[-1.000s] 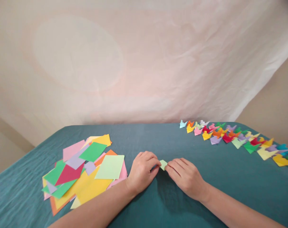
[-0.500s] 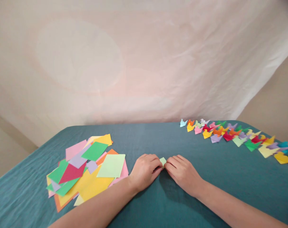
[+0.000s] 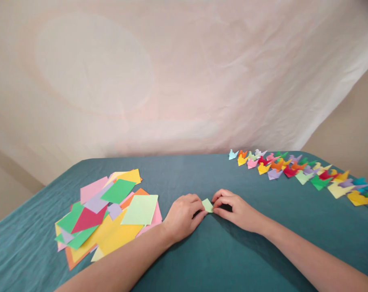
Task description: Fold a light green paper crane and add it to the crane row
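Observation:
A small pale green piece of folded paper (image 3: 207,205) lies between my hands, close to the cloth. My left hand (image 3: 186,215) pinches its left edge, thumb and fingers closed on it. At its right corner is my right hand (image 3: 234,209), thumb and index finger together on the paper with the other fingers curved and lifted a little. The fingertips cover parts of the paper's edges, so its folds cannot be made out fully.
A loose pile of coloured paper squares (image 3: 114,231) lies to the left, partly behind my left forearm. Rows of small folded paper birds (image 3: 290,171) stand along the right. A dark teal cloth (image 3: 178,174) covers the table, and a pale fabric sheet (image 3: 187,81) hangs behind.
My right hand's fingers have opened out and shifted slightly right and up, uncovering more of the green paper. The left hand stays at its edge. The view has tilted slightly.

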`<state>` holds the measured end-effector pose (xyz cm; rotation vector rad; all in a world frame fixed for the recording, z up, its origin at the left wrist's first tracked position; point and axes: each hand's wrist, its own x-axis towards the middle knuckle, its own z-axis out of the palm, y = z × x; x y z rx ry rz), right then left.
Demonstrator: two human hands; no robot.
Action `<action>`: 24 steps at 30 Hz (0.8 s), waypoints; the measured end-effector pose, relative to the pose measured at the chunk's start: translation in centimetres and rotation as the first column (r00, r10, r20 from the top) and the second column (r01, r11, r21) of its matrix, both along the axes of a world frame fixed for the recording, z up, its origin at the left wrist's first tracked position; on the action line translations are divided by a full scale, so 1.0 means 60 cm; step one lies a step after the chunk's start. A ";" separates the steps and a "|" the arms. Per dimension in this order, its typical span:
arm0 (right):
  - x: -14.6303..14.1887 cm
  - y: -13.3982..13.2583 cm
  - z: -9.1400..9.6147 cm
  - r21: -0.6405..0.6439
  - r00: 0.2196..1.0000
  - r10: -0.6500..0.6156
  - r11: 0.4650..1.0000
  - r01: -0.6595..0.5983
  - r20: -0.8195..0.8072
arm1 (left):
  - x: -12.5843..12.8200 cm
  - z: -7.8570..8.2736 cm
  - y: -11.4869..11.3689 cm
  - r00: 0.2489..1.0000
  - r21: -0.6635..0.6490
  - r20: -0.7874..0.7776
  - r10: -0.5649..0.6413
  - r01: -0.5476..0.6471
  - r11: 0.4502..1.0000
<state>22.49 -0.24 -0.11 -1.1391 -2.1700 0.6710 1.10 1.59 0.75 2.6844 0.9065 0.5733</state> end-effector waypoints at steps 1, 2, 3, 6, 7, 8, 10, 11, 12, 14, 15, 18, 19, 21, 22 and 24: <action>-0.002 0.001 0.000 -0.017 1.000 -0.010 1.000 0.010 -0.013 | 0.000 0.000 0.000 1.000 -0.008 0.007 0.001 -0.001 1.000; -0.004 0.003 0.000 -0.030 0.999 -0.026 0.999 0.025 -0.027 | 0.000 0.000 0.001 1.000 -0.015 0.015 0.001 -0.001 1.000; -0.006 0.004 0.000 -0.039 0.998 -0.046 0.998 0.045 -0.041 | 0.000 0.000 0.001 1.000 -0.020 0.023 -0.001 0.001 1.000; -0.013 0.009 -0.001 -0.057 0.993 -0.099 0.994 0.095 -0.067 | 0.000 0.000 0.002 0.999 -0.032 0.037 -0.008 0.009 0.999; -0.015 0.010 -0.001 -0.062 0.992 -0.105 0.993 0.101 -0.068 | 0.000 0.000 0.002 0.999 -0.036 0.038 -0.008 0.009 0.999; -0.016 0.011 0.000 -0.066 0.992 -0.105 0.993 0.101 -0.067 | 0.000 0.000 0.002 0.999 -0.039 0.037 -0.007 0.008 0.999; -0.015 0.012 0.000 -0.075 0.993 -0.098 0.993 0.093 -0.067 | 0.000 0.000 0.002 0.999 -0.047 0.034 -0.006 0.008 0.999; -0.014 0.013 0.001 -0.083 0.993 -0.093 0.993 0.087 -0.068 | 0.001 0.000 0.002 0.999 -0.050 0.034 -0.007 0.009 0.999; -0.013 0.014 0.001 -0.093 0.994 -0.086 0.992 0.079 -0.071 | 0.001 0.000 0.002 0.999 -0.053 0.034 -0.007 0.009 0.999; -0.009 0.016 0.001 -0.122 0.995 -0.066 0.991 0.056 -0.079 | 0.002 0.000 0.002 0.999 -0.059 0.033 -0.007 0.009 0.998; -0.007 0.017 0.001 -0.137 0.995 -0.052 0.990 0.040 -0.084 | 0.002 -0.001 0.002 0.999 -0.062 0.033 -0.006 0.008 0.998; -0.002 0.022 0.000 -0.163 0.995 -0.006 0.987 -0.010 -0.096 | 0.003 0.000 0.002 0.999 -0.081 0.041 0.004 0.000 0.997; -0.001 0.023 0.000 -0.165 0.995 0.004 0.986 -0.020 -0.097 | 0.003 0.000 0.002 0.999 -0.089 0.047 0.008 -0.004 0.996; 0.001 0.024 -0.001 -0.164 0.995 0.011 0.986 -0.027 -0.096 | 0.003 0.000 0.002 0.998 -0.109 0.060 0.021 -0.014 0.994; 0.001 0.024 -0.001 -0.161 0.995 0.011 0.987 -0.027 -0.096 | 0.004 0.000 0.003 0.997 -0.118 0.067 0.027 -0.019 0.993; 0.001 0.024 -0.001 -0.153 0.995 0.014 0.988 -0.029 -0.098 | 0.005 0.000 0.003 0.996 -0.134 0.080 0.042 -0.031 0.991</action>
